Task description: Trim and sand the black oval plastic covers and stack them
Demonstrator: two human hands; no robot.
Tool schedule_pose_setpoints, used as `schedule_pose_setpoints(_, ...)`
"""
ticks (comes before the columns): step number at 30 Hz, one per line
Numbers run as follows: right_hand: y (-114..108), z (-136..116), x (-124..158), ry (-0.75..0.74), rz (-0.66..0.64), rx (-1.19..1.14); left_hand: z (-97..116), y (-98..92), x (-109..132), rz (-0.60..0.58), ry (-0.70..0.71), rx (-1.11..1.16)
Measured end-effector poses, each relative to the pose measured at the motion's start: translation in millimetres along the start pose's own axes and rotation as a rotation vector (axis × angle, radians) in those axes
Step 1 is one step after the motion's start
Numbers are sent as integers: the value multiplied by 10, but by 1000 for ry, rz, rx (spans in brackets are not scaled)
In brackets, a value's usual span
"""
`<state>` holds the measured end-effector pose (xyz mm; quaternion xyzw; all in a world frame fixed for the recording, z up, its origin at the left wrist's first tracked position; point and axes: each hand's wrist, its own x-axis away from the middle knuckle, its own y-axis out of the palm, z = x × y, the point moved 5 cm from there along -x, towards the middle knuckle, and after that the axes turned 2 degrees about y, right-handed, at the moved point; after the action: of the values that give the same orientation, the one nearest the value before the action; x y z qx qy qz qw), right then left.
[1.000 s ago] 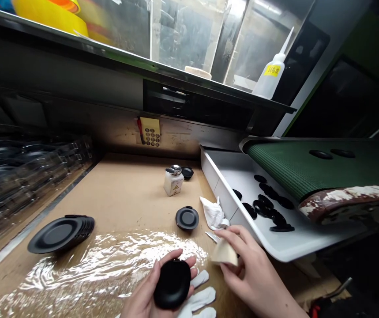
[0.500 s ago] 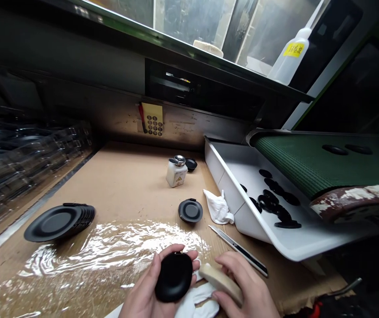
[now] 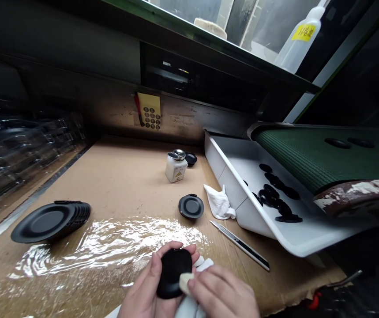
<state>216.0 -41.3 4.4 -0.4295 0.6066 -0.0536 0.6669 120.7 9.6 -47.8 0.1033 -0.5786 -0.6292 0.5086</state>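
Note:
My left hand cradles a black rounded oval cover, fingers curled around its edge. My right hand grips a pale beige pad and presses it against the face of that cover. White fabric, probably gloves, lies under both hands and is largely hidden. A stack of black round covers lies to the left, and a single black cover sits ahead of my hands. A clear plastic sheet lies on the cardboard just beyond my left hand.
A snap-off utility knife and a crumpled white cloth lie to the right. A white bottle with a metal lid stands further back. A white tray holds several black parts below a green conveyor belt.
My right hand has moved left, bringing the beige pad from beside the black cover onto its face. The knife, uncovered earlier, stays in place. The view has tilted slightly.

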Motion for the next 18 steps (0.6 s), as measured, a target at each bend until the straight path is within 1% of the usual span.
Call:
schedule_pose_setpoints(3,-13,147,-76,30,-43,-36,6,48,0,6,33,-22)
schedule_pose_setpoints(6,-35,230,-176,45,-80,-70,16,68,13,53,48,-43)
schedule_pose_setpoints(9,-28,185,-146,63,-76,-101,15,57,21,61,34,-49)
schedule_pose_setpoints(11,-12,113,-46,76,-59,-124,6,35,17,57,21,-45)
schedule_pose_setpoints(14,8,41,78,108,-50,-152,-7,-7,-2,90,25,-46)
schedule_pose_setpoints(16,8,48,58,115,-52,-159,-7,1,-13,90,38,-58)
schedule_pose_setpoints(18,1,96,-38,110,-63,-153,0,38,-12,67,48,-70)
